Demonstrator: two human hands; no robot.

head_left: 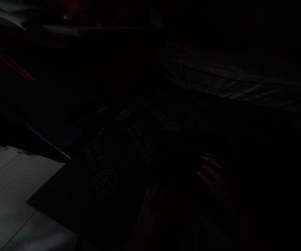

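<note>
The view is very dark. A black keyboard-like object (170, 158) with faint small marks lies on a dark green board (72, 195) printed with pale globes and lettering. My left hand (154, 202) rests at the near left edge of the black object, fingers pointing forward and lying loosely, with nothing visible in them. Over its right part lies my right hand (214, 174), its fingers stretched out and apart, also holding nothing. Shadow hides both palms and most of the black object's right side.
At the lower left is a pale tiled floor (12, 184) beyond the board's corner. A striped cloth-covered edge, perhaps a mattress (218, 80), runs along the far right. A red cord (12, 62) hangs at the upper left.
</note>
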